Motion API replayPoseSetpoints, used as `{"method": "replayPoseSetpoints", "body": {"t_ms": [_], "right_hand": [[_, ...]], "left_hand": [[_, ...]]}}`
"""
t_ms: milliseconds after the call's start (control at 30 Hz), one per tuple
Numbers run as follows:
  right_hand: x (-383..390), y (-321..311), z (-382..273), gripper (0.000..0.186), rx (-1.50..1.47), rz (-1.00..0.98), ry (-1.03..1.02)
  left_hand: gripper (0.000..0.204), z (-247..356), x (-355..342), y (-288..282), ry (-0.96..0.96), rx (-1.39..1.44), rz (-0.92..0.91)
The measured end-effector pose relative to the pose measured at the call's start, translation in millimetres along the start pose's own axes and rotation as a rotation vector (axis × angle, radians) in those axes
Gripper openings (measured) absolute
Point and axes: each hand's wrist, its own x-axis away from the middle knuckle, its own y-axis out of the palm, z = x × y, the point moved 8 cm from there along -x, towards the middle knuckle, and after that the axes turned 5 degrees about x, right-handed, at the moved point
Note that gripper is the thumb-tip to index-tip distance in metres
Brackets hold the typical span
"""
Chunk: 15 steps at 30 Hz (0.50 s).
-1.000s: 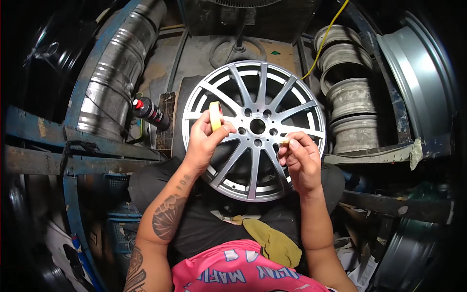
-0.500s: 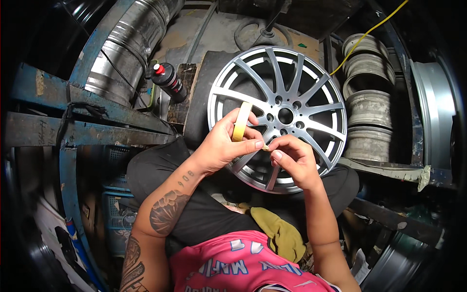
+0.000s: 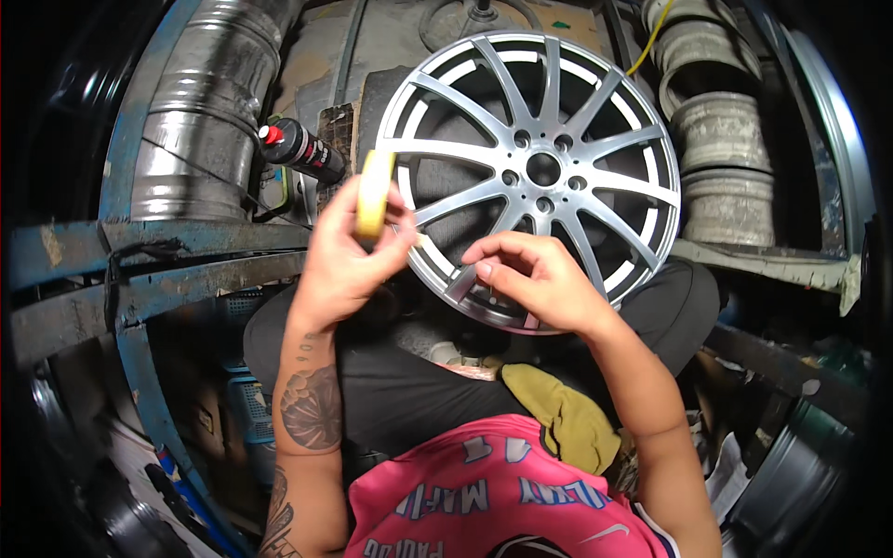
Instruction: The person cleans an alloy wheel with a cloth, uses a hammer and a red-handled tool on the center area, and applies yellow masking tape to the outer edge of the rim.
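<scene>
A silver multi-spoke wheel rim [image 3: 581, 200] lies face up across my lap. Over its left edge my left hand [image 3: 349, 246] holds a roll of yellow tape [image 3: 374, 197], hooked on the fingers and blurred by motion. A small pale scrap shows at that hand's thumb tip, too smeared to name. My right hand [image 3: 535, 279] is above the rim's near edge, thumb and forefinger pinched together. Whatever lies between those fingertips, if anything, is too small to make out. The two hands are apart.
A black bottle with a red cap [image 3: 302, 151] stands left of the rim. Grey metal barrels [image 3: 735, 177] are stacked at right, with larger ones [image 3: 200, 112] at far left. Blue metal frame bars [image 3: 214, 246] run along the left. A mustard cloth [image 3: 563, 414] rests on my lap.
My hands have drawn apart from where their fingertips met at a small scrap. The left went leftward with the tape roll. The whole view has shifted, so the rim sits higher in it.
</scene>
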Motion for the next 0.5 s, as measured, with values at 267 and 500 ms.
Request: {"method": "replayPoseSetpoints", "body": {"t_ms": [267,500], "right_hand": [[6,-22,-8,0.025,0.701,0.170,-0.126],[3,-21,-7,0.025,0.868,0.208,-0.195]], "left_hand": [[0.025,-31,7,-39,-0.243,-0.146,0.123],[0.027,-45,2,-36,-0.218,-0.162,0.176]]}}
